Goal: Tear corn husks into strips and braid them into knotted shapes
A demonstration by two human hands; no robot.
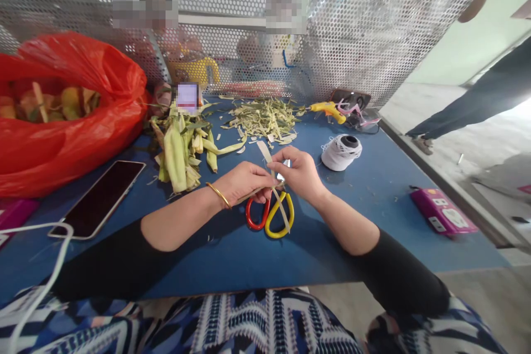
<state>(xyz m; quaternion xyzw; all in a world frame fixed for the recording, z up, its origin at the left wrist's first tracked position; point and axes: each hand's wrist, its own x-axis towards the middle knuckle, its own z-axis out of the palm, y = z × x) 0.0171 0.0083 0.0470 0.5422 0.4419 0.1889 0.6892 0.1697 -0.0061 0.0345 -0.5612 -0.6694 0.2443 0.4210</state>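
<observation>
Over the middle of the blue table (pixel 365 215), my left hand (pixel 243 180) and my right hand (pixel 299 173) meet. Both pinch pale strips of leaf (pixel 264 151) that cross between the fingers; one strip sticks up, another hangs down over the scissors. Scissors (pixel 270 214) with one red and one yellow handle lie on the table just under my hands. A gold bangle sits on my left wrist.
A red plastic bag (pixel 62 121) of husks fills the left. Green husk pieces (pixel 178 149) and a heap of shreds (pixel 263 116) lie behind my hands. A phone (pixel 99 196), white thread spool (pixel 341 151), yellow glue gun (pixel 329 110) and pink box (pixel 442 211) surround them. Perforated metal screen behind; people beyond.
</observation>
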